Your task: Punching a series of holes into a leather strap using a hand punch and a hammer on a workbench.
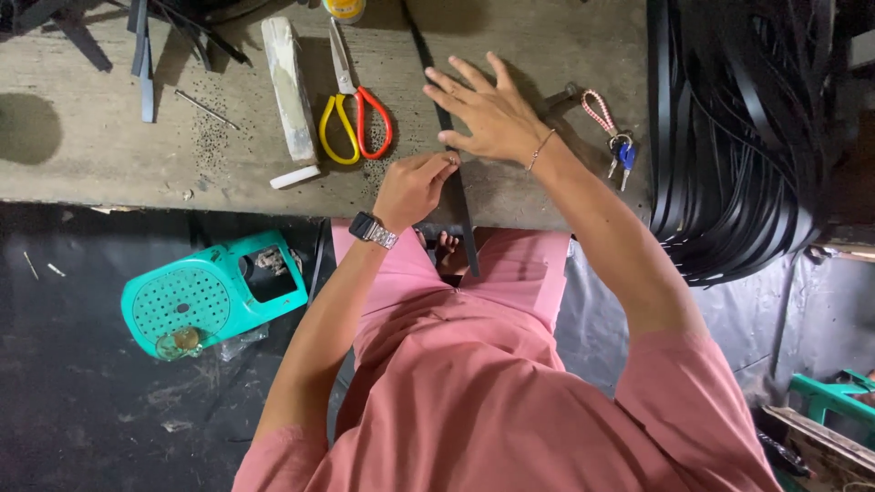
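A narrow black strap (460,205) is pinched between the curled fingertips of the left hand (412,187) near the front edge of the wooden workbench (91,155). The right hand (488,114) is laid flat and open over the strap at about one o'clock from the left hand, fingers spread, nothing clasped. The strap is run from twelve o'clock down past the bench edge over the pink-clad lap. At ten o'clock, yellow-and-red-handled scissors (354,114) are seen, with a whitish block (290,87) beyond them. At three o'clock a bunch of keys (620,150) on a braided fob is lying, and further out a hanging bundle of black straps (738,137). A teal plastic stool (214,292) is lying on the floor at eight o'clock.
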